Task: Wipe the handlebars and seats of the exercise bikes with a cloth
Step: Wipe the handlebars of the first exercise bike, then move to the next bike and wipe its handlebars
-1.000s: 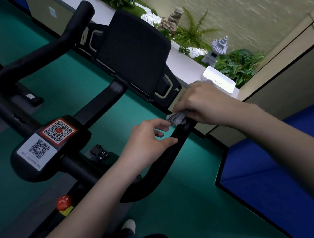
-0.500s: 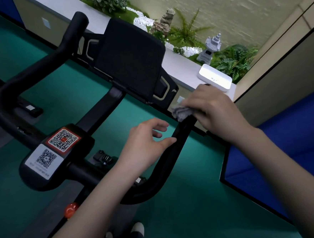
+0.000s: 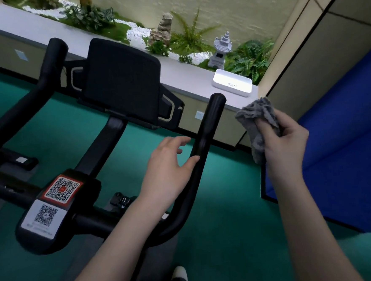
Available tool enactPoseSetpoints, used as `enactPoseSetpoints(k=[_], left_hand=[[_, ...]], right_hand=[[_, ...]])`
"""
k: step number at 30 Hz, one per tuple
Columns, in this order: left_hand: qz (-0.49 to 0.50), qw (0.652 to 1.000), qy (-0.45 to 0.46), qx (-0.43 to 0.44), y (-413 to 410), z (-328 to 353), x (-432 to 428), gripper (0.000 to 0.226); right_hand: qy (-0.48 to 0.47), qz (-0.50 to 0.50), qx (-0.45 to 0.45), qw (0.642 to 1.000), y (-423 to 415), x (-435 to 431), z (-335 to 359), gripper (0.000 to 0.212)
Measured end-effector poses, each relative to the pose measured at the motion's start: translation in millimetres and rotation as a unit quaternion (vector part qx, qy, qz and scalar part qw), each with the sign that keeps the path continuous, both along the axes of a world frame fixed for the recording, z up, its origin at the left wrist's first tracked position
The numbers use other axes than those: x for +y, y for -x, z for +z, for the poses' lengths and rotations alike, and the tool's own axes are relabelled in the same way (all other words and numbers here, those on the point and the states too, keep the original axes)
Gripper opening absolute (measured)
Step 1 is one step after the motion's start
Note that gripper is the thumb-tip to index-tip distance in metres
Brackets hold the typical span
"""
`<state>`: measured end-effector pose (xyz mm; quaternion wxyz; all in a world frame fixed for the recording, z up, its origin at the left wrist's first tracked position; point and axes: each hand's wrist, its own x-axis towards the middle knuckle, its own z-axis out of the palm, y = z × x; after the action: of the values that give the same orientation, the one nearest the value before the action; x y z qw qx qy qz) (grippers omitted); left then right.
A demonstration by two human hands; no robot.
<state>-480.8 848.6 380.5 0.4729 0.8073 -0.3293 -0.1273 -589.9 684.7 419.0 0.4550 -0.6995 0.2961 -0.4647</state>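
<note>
A person stands over a black exercise bike on a green floor (image 3: 221, 258), both bare arms reaching forward. The right hand (image 3: 283, 142) is closed around a crumpled grey cloth (image 3: 255, 122), held in the air just to the right of the right handlebar (image 3: 204, 139) and clear of it — the cloth bunches above the fingers and hangs down past the palm. The left hand (image 3: 168, 165) is loosely open and holds nothing; its fingers are spread and its thumb tip lies against the inner side of that same bar, about halfway along its upright stretch. The left handlebar (image 3: 44, 77) curves up on the far side of the dark console screen (image 3: 121, 79). Two QR-code stickers (image 3: 52, 202) sit on the centre of the bar assembly, one red-framed, one white. Beyond the bike a grey ledge (image 3: 184, 72) carries a white box (image 3: 232, 83), with ferns, white pebbles and a small stone pagoda (image 3: 222, 50) behind it. A blue mat (image 3: 346, 162) lies at right.
</note>
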Motion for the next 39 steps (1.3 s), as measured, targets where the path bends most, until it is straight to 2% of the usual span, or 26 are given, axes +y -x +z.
enactPoseSetpoints(k=[6, 9, 15, 22, 30, 39], left_hand=[[-0.054, 0.994, 0.003, -0.098, 8.9, 7.7, -3.1, 0.036], [-0.086, 0.988, 0.013, -0.128, 18.9, 11.6, -8.7, 0.037], [-0.177, 0.971, 0.017, -0.160, 65.4, 14.0, -24.8, 0.038], [-0.253, 0.948, -0.077, -0.175, 131.0, -18.9, -42.6, 0.041], [-0.296, 0.910, -0.199, -0.209, 244.7, -75.2, -90.1, 0.050], [-0.342, 0.860, -0.307, -0.223, 348.2, -130.8, -131.0, 0.067]], right_hand=[[-0.077, -0.068, 0.043, 0.994, 57.0, 24.3, -31.3, 0.025], [-0.091, -0.116, 0.095, 0.985, 87.0, 36.1, -46.4, 0.019], [-0.089, -0.158, 0.124, 0.976, 135.2, 56.0, -70.9, 0.017], [-0.119, -0.181, 0.126, 0.968, 205.0, 55.8, -94.4, 0.017], [-0.150, -0.211, 0.135, 0.956, 341.4, 26.1, -115.9, 0.010], [-0.209, -0.292, 0.149, 0.921, 478.5, -9.1, -148.7, 0.004]])
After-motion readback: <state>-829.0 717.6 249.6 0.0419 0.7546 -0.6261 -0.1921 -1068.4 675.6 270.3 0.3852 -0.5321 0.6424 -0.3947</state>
